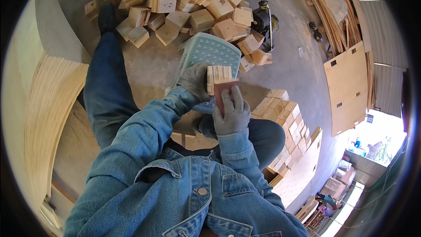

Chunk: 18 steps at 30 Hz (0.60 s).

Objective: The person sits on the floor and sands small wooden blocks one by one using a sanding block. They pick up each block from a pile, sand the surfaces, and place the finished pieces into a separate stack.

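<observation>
While the left hand (195, 81), in a grey glove, is clamped around the side of a layered plywood block (218, 73), the right hand (232, 110), gloved to match, grips a reddish-brown sanding block (223, 88), its fingers laid along the flat face. In the head view, the sanding block overlaps the near part of the plywood block; whether their surfaces press together is hard to tell. Both pieces are held over the near part of a pale green plastic stool (210, 49) with a raised pattern on its seat.

Beyond the stool, a loose heap of wooden blocks (201, 19) lies on the concrete floor (302, 72), with a black machine (262, 21) fitted with a silver bar at its right. Beside the bent right knee (269, 140) stands a neat stack of wooden blocks (287, 125). Thick layered plywood sheets (57, 101) rise at the left, near the outstretched left leg (107, 90); at the far right leans a plywood panel (348, 85) with rectangular cutouts.
</observation>
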{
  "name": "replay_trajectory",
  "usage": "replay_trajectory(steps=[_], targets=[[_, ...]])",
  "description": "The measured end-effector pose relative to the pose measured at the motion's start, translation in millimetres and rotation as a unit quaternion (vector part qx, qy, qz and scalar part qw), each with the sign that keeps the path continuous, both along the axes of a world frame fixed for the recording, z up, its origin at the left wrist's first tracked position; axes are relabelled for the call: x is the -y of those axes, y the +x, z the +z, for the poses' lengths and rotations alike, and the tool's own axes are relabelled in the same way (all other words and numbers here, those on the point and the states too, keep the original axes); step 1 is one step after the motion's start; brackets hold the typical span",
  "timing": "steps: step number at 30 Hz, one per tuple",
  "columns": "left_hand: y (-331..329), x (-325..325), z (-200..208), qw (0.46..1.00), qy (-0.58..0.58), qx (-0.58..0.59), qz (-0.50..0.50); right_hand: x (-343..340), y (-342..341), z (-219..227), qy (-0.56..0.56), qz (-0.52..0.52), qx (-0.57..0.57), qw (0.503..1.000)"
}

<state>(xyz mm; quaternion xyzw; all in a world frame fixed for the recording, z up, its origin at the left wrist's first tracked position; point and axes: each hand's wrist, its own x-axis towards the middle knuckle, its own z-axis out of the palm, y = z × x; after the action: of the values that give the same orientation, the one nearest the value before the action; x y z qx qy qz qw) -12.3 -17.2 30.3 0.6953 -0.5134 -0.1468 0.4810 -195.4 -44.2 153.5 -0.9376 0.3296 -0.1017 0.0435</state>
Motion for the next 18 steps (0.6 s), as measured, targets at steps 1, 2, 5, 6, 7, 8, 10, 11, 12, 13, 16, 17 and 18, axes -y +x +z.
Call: replay_trajectory(steps=[1, 2, 5, 6, 7, 8, 10, 11, 12, 13, 16, 17, 18], targets=[[0.2, 1.4, -1.6, 1.000, -0.009, 0.008, 0.002, 8.4, 10.2, 0.7, 0.001, 0.000, -0.004, 1.000], [1.5, 2.0, -3.5, 1.000, -0.013, 0.007, -0.004, 17.5, 21.6, 1.2, 0.003, -0.001, -0.009, 1.000], [5.3, 3.1, -15.2, 1.000, -0.013, 0.008, -0.014, 43.2, 65.5, -1.8, -0.018, -0.037, -0.054, 0.998], [6.3, 4.0, -27.6, 1.000, -0.008, 0.012, -0.006, 54.2, 78.9, -4.7, -0.008, -0.038, -0.056, 0.998], [6.1, 7.3, -29.1, 1.000, -0.005, 0.015, -0.003, 67.3, 88.5, -6.4, -0.002, -0.043, -0.059, 0.997], [4.9, 9.8, -30.3, 1.000, -0.013, 0.014, -0.006, 74.1, 92.2, -7.1, 0.005, -0.048, -0.063, 0.997], [1.4, 12.4, -26.8, 0.999, -0.027, 0.012, -0.013, 77.1, 88.5, -11.7, -0.004, -0.038, -0.056, 0.998], [-0.4, 12.2, -25.2, 1.000, -0.014, 0.014, -0.009, 78.3, 86.8, -12.1, -0.009, -0.033, -0.052, 0.998], [1.8, 8.2, -23.4, 1.000, 0.003, 0.020, 0.001, 73.9, 85.5, -10.9, -0.013, -0.029, -0.056, 0.998], [2.4, 5.8, -20.1, 1.000, 0.018, 0.024, 0.007, 63.8, 76.0, -8.2, -0.019, -0.030, -0.063, 0.997], [2.2, 2.5, -7.7, 0.999, -0.038, 0.010, -0.006, 33.4, 36.9, -8.1, -0.019, -0.024, -0.040, 0.999], [2.1, 2.2, -6.7, 0.999, -0.034, 0.003, -0.002, 23.7, 23.3, -10.0, -0.017, -0.020, -0.024, 0.999], [2.2, 2.4, -6.5, 1.000, -0.030, -0.005, 0.003, 13.8, 10.7, -9.2, -0.010, -0.016, -0.016, 1.000]])
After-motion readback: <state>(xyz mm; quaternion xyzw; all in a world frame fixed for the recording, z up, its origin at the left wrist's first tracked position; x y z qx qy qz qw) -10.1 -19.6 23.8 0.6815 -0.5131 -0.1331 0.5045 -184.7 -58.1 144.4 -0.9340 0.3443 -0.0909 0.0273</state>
